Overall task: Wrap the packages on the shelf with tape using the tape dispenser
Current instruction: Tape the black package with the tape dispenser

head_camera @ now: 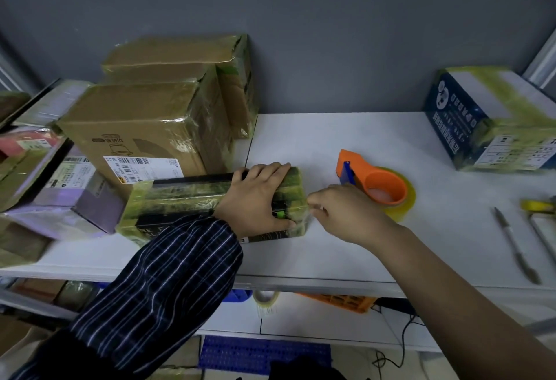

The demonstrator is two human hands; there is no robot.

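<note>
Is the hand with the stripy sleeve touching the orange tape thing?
Apart. In the head view, the left hand presses on the long dark tape-wrapped package, and bare white shelf shows between it and the orange tape dispenser.

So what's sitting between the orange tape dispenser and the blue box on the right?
Nothing: in the head view, the white shelf is bare between the tape dispenser and the blue box. The pen lies nearer the front edge.

A dark navy long sleeve with thin pale checked stripes point(168, 283) covers the left arm; the right forearm point(451, 283) is bare.
</note>
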